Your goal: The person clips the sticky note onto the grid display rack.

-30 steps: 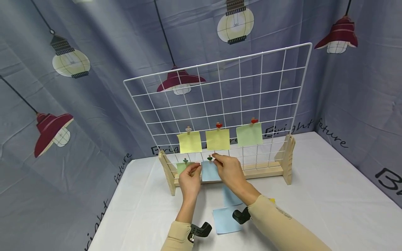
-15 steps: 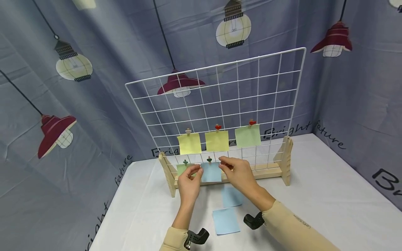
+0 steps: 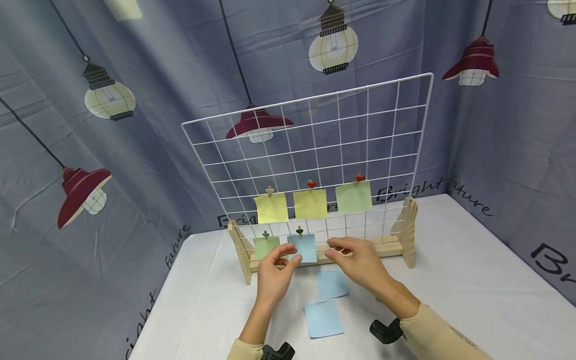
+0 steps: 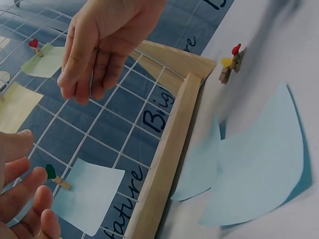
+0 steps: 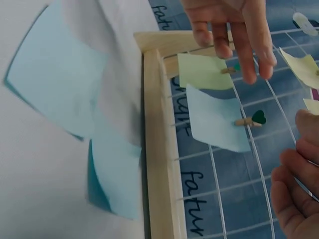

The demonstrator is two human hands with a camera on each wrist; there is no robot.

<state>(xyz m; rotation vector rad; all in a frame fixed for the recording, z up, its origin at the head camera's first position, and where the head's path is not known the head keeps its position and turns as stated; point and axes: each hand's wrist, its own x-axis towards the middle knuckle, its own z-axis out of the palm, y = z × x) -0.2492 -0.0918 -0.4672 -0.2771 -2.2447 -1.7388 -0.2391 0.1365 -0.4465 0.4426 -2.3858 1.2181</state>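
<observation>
A blue sticky note (image 3: 303, 248) hangs on the white wire grid (image 3: 340, 120), held at its top by a small wooden clip with a green heart (image 5: 258, 117). My left hand (image 3: 273, 274) is just in front of the note's left side, fingers loosely bent and holding nothing. To the note's right, my right hand (image 3: 360, 262) hovers apart from it with thumb and fingers spread. A green note (image 3: 265, 247) hangs left of the blue one, partly behind the left hand in the head view.
Two yellow notes (image 3: 310, 204) and a light green note (image 3: 354, 197) hang in the row above. Blue notes (image 3: 323, 319) lie on the white table. Two small clips (image 4: 231, 63), red and yellow, lie near the wooden base (image 4: 172, 149).
Both hands have let go of the blue note and its clip. My right hand has drawn away to the right and down, my left slightly down. The note stays hanging.
</observation>
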